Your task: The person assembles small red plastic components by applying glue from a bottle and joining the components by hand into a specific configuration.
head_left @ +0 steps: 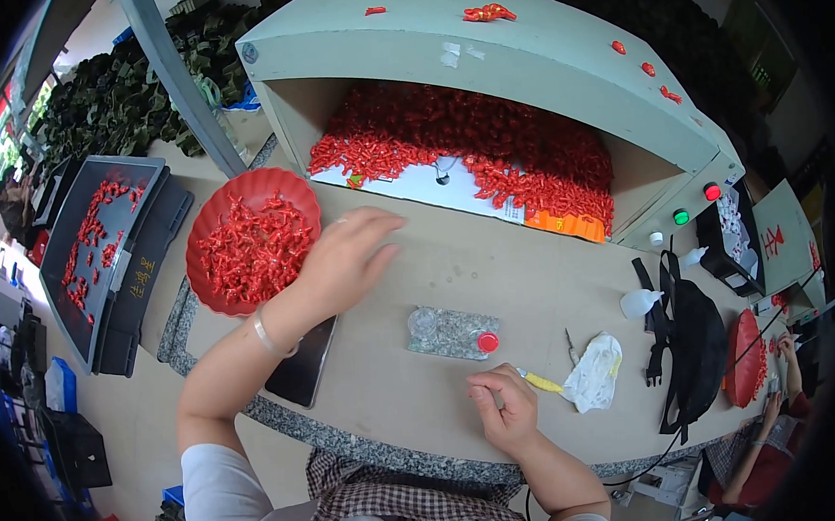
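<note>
With the flat clear container [453,333] on the tabletop [530,279] as the clock's hub, the person's left hand [352,259] hung toward 10 o'clock, between the scalloped red bowl [198,284] and the mouth of the pale green cabinet [483,57]. Its fingers lay close together, gently bent, with the thumb spread away from them and nothing visible in the gap. The bowl, also at 10 o'clock, held a pile of small glossy red pieces [254,249]; the forearm crossed before its lower right rim. At 12 o'clock, a far larger red heap [544,166] filled the cabinet, part of it lying on a white sheet [414,183]. The right hand [508,410] was at 5 o'clock, its fingers curled in toward the palm and the thumb near the index finger; whether they pinched anything, I cannot tell. Just beside it, at 4 o'clock, was a yellow-handled tool [541,382], close to a crumpled white cloth [595,374]. A black smartphone [301,368] lay at 9 o'clock, partly under the left forearm, while a white squeeze bottle [638,303] and a black waist bag [696,341] occupied 3 o'clock.
</note>
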Action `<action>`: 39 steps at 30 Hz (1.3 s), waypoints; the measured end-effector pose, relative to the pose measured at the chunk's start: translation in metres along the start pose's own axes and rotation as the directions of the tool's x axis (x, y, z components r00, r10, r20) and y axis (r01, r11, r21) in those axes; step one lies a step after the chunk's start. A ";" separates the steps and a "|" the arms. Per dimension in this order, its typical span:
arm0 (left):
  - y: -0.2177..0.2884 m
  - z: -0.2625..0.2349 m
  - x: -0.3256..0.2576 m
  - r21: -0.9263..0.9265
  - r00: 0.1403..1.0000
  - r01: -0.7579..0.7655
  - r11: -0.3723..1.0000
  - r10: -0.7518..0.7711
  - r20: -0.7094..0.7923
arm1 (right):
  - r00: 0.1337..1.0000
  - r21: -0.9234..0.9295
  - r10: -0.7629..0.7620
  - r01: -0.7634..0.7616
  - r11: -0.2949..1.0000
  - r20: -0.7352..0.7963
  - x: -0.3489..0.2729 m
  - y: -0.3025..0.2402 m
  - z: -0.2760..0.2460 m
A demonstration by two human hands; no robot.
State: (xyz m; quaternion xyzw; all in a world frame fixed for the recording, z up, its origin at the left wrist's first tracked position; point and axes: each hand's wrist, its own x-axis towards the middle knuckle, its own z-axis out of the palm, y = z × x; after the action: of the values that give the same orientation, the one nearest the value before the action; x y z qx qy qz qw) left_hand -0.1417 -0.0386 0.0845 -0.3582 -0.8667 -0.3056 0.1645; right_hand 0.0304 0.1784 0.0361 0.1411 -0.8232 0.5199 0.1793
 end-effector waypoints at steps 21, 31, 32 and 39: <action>-0.030 0.146 0.102 -0.022 0.975 0.224 0.974 -0.224 0.000 | 0.998 -0.024 0.050 -0.051 0.998 -0.026 -0.004 0.002 -0.003; 0.073 0.018 -0.019 -0.754 0.968 0.196 0.627 -0.001 0.251 | 0.954 0.088 -0.055 0.085 0.992 -0.295 -0.003 -0.011 0.004; 0.080 0.016 -0.038 -0.761 0.957 0.235 0.605 -0.006 0.290 | 0.956 0.094 -0.058 0.088 0.992 -0.286 -0.004 -0.014 0.002; 0.101 0.026 -0.095 -0.861 0.873 0.487 0.149 -0.120 0.473 | 0.995 -0.006 -0.093 0.093 0.996 0.024 -0.018 -0.005 0.004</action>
State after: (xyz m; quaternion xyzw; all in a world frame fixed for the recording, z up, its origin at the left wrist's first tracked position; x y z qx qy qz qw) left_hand -0.0054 -0.0147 0.0583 -0.2365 -0.5523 -0.7447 -0.2906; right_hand 0.0477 0.1735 0.0302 0.1847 -0.8196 0.5064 0.1939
